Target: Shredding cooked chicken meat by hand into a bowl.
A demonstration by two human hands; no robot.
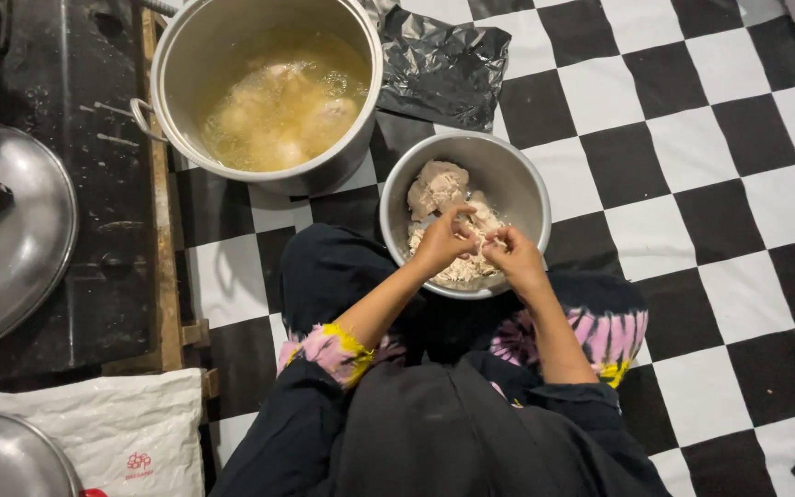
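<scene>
Cooked chicken (437, 187) in metal bowl (517, 179); both hands' fingers (457, 219) pinched on shreds.

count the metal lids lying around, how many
2: one large metal lid at the left edge beside the stock pot, and another lid in the bottom-left corner, partly cut off. More may lie outside the view.

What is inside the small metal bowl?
The small metal bowl holds pale cooked chicken, some whole, some shredded. The left hand and right hand cover part of it; the bowl's bottom is hidden.
</scene>
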